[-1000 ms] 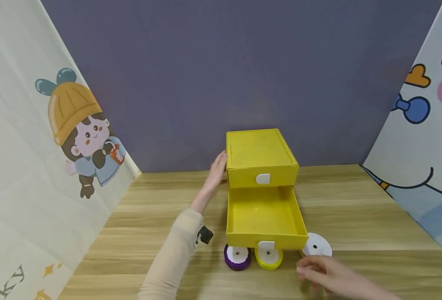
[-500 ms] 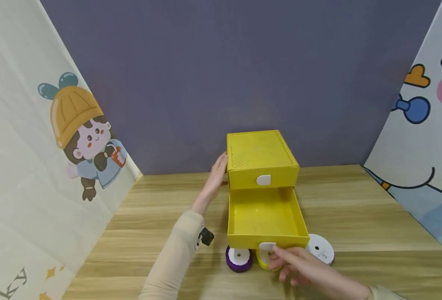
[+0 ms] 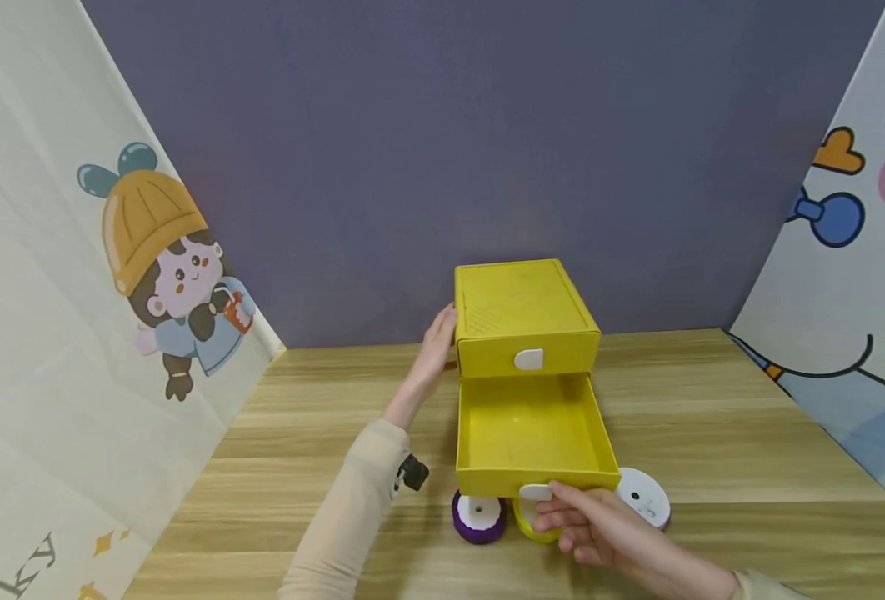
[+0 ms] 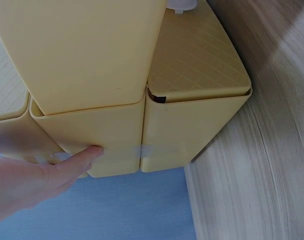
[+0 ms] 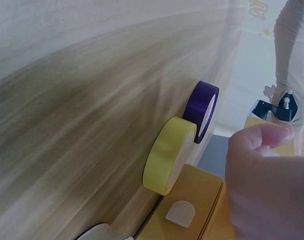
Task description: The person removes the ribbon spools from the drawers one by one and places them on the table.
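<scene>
A yellow two-drawer unit (image 3: 521, 312) stands on the wooden table (image 3: 712, 433), its lower drawer (image 3: 532, 433) pulled out and bare inside. My left hand (image 3: 438, 337) rests flat against the unit's left side (image 4: 116, 135), fingers straight. My right hand (image 3: 562, 521) sits just below the open drawer's white handle (image 3: 536, 492), fingers loosely bent over the yellow ribbon spool (image 3: 527, 527). In the right wrist view that yellow spool (image 5: 169, 155) stands on edge with no finger round it. A purple spool (image 3: 478, 517) stands to its left, a white spool (image 3: 641, 496) to its right.
A purple wall backs the table, with cartoon-printed panels (image 3: 150, 267) slanting in at left and right. A small black camera (image 3: 412, 472) is strapped to my left wrist. Bare wood stretches on both sides of the drawer unit.
My right hand has moved left from the table's front right to the yellow spool under the drawer front. The left hand and the drawer unit have stayed put.
</scene>
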`<state>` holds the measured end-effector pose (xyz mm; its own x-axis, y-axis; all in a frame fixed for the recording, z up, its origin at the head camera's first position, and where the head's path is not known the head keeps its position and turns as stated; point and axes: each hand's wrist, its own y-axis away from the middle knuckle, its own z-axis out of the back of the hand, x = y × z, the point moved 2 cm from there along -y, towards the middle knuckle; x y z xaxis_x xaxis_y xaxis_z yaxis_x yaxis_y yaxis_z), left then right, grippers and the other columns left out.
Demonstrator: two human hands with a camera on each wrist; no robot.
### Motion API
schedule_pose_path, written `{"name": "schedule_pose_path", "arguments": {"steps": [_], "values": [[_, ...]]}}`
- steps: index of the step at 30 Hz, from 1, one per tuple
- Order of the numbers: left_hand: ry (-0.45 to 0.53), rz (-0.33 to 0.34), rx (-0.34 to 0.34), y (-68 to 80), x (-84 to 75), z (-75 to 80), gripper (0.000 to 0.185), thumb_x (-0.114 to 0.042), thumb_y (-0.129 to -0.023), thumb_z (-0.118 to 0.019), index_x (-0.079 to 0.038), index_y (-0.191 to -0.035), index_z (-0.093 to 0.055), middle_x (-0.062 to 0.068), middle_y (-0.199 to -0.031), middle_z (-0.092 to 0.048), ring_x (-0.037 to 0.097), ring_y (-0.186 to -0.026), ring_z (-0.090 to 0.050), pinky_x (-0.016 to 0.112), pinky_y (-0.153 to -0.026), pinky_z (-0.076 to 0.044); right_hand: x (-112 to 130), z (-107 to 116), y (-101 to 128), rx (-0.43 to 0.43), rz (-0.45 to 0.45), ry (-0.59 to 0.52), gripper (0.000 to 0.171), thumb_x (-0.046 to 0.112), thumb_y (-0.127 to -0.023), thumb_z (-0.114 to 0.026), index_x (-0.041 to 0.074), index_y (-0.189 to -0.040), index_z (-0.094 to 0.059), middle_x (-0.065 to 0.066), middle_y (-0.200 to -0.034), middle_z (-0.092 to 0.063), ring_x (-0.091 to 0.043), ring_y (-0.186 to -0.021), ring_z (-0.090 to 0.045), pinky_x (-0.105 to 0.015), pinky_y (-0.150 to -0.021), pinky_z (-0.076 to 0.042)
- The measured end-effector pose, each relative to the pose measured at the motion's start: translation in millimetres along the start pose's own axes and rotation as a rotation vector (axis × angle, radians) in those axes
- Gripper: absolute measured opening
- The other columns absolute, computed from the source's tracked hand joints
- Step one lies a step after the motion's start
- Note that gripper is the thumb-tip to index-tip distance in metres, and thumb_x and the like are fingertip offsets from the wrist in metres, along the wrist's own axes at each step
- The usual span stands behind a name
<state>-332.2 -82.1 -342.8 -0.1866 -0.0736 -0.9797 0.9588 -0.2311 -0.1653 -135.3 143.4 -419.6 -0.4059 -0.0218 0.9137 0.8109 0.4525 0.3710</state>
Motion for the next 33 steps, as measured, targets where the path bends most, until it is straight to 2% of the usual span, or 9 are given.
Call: {"name": "schedule_pose_path", "arguments": {"steps": [10,17,20,24,29,33], "values": [[0.032,0.044,0.002,1.9,-1.5,-0.3,0.062,-0.048,-0.107,-0.031,-0.018,-0.16,-0.019,0.006,-0.167,-0.017,0.033,-0.152,-0.024,0.06,-0.12,-0.029,7.1,5.8,-2.1,-0.012,0.029,-0.021,0.046,0.045,-0.102,-0.049,0.006,-0.113,-0.071,0.009,-0.091,-0.077,0.003,-0.066,-0.059,-0.012,-0.06,-0.051],[0.025,0.037,-0.002,1.4,-0.9,-0.5,0.063,-0.047,-0.107,-0.031,-0.015,-0.16,-0.019,0.007,-0.167,-0.017,0.031,-0.153,-0.021,0.058,-0.122,-0.025,12.8,12.6,-9.4,-0.072,0.031,-0.018,0.046,0.045,-0.1,-0.051,0.007,-0.119,-0.07,0.009,-0.092,-0.077,0.002,-0.067,-0.059,-0.013,-0.061,-0.051],[0.026,0.038,-0.002,1.5,-0.5,-0.6,0.063,-0.048,-0.107,-0.031,-0.015,-0.16,-0.018,0.007,-0.167,-0.017,0.033,-0.152,-0.023,0.059,-0.121,-0.027,15.9,14.8,-13.5,-0.081,0.04,-0.012,0.048,0.045,-0.101,-0.051,0.007,-0.123,-0.068,0.009,-0.093,-0.076,0.001,-0.068,-0.058,-0.013,-0.062,-0.051],[0.026,0.033,-0.006,1.8,-0.7,-0.8,0.064,-0.047,-0.107,-0.031,-0.014,-0.16,-0.018,0.008,-0.167,-0.017,0.033,-0.153,-0.022,0.059,-0.122,-0.025,21.1,17.7,-20.6,-0.075,0.063,-0.012,0.044,0.044,-0.102,-0.05,0.009,-0.12,-0.068,0.01,-0.092,-0.076,0.001,-0.068,-0.057,-0.013,-0.062,-0.051],[0.006,0.024,-0.005,1.6,-0.4,-0.9,0.063,-0.047,-0.107,-0.031,-0.013,-0.16,-0.018,0.007,-0.167,-0.017,0.03,-0.155,-0.017,0.056,-0.126,-0.016,28.1,21.3,-30.0,-0.087,0.076,0.01,0.044,0.047,-0.102,-0.048,0.01,-0.115,-0.068,0.01,-0.093,-0.075,0.001,-0.068,-0.056,-0.013,-0.061,-0.049],[0.006,0.022,0.0,0.7,0.5,-0.5,0.064,-0.048,-0.107,-0.031,-0.013,-0.16,-0.018,0.008,-0.167,-0.017,0.031,-0.154,-0.017,0.057,-0.125,-0.017,32.4,23.1,-37.2,-0.121,0.072,0.011,0.045,0.048,-0.101,-0.049,0.009,-0.113,-0.068,0.011,-0.091,-0.075,0.001,-0.067,-0.056,-0.012,-0.059,-0.048]]}}
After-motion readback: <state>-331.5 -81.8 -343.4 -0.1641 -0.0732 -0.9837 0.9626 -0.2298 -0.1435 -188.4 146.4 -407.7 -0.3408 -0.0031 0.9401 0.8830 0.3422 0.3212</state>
